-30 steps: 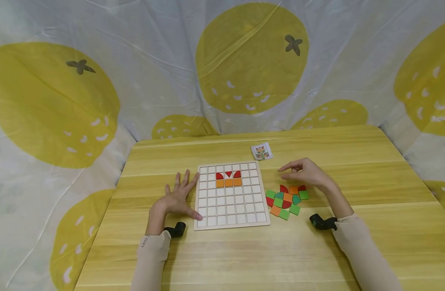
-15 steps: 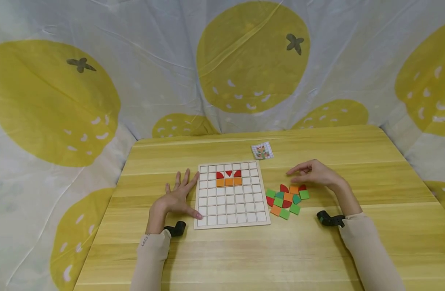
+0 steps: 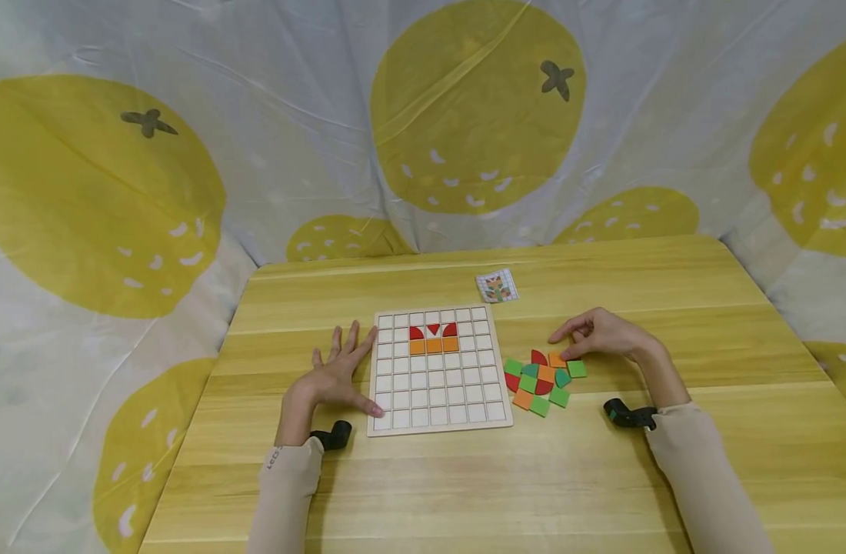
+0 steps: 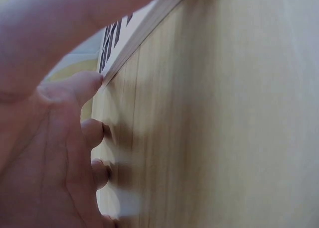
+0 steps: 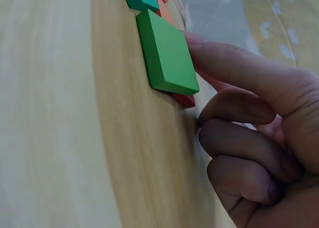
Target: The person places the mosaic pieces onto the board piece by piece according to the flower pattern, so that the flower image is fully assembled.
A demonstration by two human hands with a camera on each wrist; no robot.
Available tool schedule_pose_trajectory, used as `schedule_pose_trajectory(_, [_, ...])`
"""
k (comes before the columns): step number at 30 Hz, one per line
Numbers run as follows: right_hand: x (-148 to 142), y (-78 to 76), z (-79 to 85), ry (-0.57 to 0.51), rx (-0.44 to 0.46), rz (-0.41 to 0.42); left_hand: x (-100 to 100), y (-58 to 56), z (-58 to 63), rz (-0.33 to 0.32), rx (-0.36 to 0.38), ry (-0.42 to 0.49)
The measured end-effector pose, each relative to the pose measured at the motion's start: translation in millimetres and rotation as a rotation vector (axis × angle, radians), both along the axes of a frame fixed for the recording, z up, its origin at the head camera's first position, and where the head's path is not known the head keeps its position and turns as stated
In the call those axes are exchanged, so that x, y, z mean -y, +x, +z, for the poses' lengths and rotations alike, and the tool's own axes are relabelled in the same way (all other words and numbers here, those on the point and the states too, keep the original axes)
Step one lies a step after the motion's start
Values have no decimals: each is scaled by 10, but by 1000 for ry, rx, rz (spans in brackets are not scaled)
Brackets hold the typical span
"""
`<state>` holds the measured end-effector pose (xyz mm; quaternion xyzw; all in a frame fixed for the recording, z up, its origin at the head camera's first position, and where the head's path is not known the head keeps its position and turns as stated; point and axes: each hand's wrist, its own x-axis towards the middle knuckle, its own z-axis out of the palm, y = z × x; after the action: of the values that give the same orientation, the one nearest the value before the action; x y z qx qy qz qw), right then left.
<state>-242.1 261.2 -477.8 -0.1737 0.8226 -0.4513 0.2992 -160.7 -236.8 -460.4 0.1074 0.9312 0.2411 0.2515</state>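
Observation:
A square wooden grid board (image 3: pixel 440 400) lies on the table, with red pieces (image 3: pixel 433 330) above a row of orange squares (image 3: pixel 433 346) in its upper cells. My left hand (image 3: pixel 329 385) is spread at the board's left side, thumb on the lower left corner and index fingertip at the edge. Beside the board's right side is a pile of coloured tiles. Over the pile's far edge is my right hand (image 3: pixel 603 335), thumb tip by an orange tile (image 3: pixel 557 359), index finger apart from the thumb. The right wrist view shows the thumb partly hidden behind a green tile (image 5: pixel 169 56), other fingers curled.
A small printed card (image 3: pixel 497 285) with a coloured pattern on a grid lies beyond the board's far right corner. Behind the wooden table (image 3: pixel 437 492) hangs a lemon-print cloth (image 3: pixel 312 154). Black wrist cameras (image 3: pixel 627 414) sit at both sleeves.
My right hand has shifted right and then lowered to the tile pile, its thumb now covering the red piece at the far right. My left hand stays on the board.

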Motion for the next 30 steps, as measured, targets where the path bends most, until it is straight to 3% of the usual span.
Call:
schedule_pose_trajectory(10, [86,20,-18,23,-85,-165,9,-11,-18,1,-5,1])
schedule_pose_trajectory(17, [88,19,-4,0,-57,-118,7,-14,-16,-1,-7,-5])
schedule_pose_trajectory(23, [114,18,11,14,-66,-125,5,-11,-3,-2,-2,-7])
schedule_pose_trajectory(30, [256,38,52,10,-129,-134,9,-6,11,-2,1,-4])
